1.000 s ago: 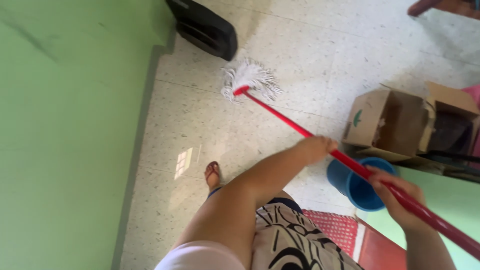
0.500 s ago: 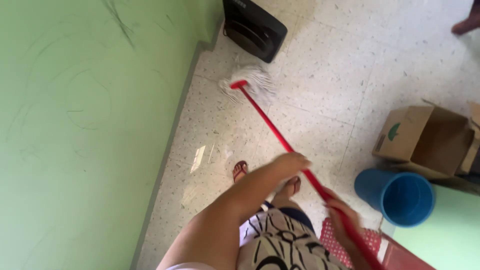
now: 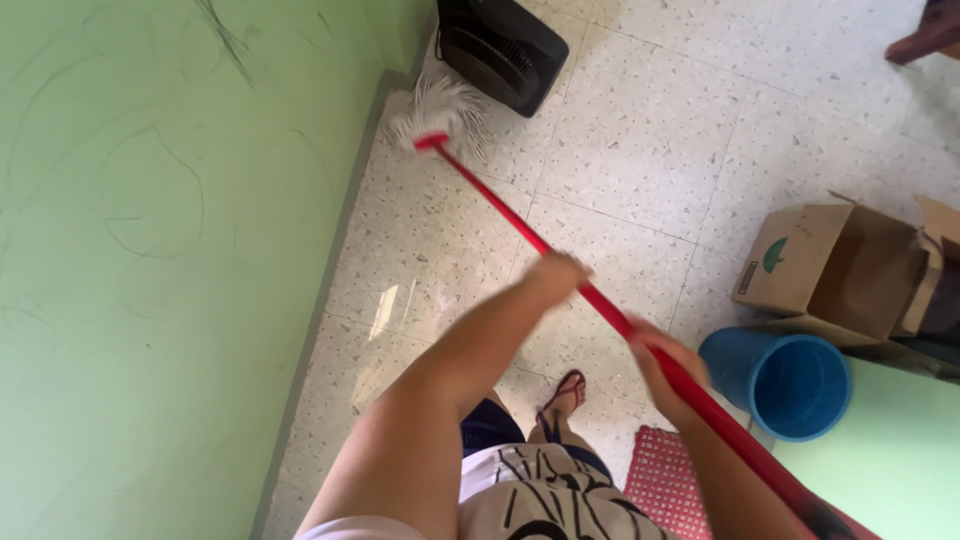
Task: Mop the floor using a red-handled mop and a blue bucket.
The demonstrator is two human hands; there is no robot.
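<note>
Beyond the left hand [image 3: 556,276], the mop [image 3: 520,228] has its white head [image 3: 440,110] on the floor [image 3: 640,140] by the green wall [image 3: 150,250] (just beside a black fan [image 3: 500,40]). Both hands are closed around the red handle, the right hand [image 3: 665,365] lower down; further right stand a blue bucket [image 3: 785,385] and a cardboard box [image 3: 840,270]

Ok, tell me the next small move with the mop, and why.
Probably draw the mop head back along the green wall. It sits in the corner, close to the wall and the black fan, and both the left hand and right hand grip the red handle.
</note>
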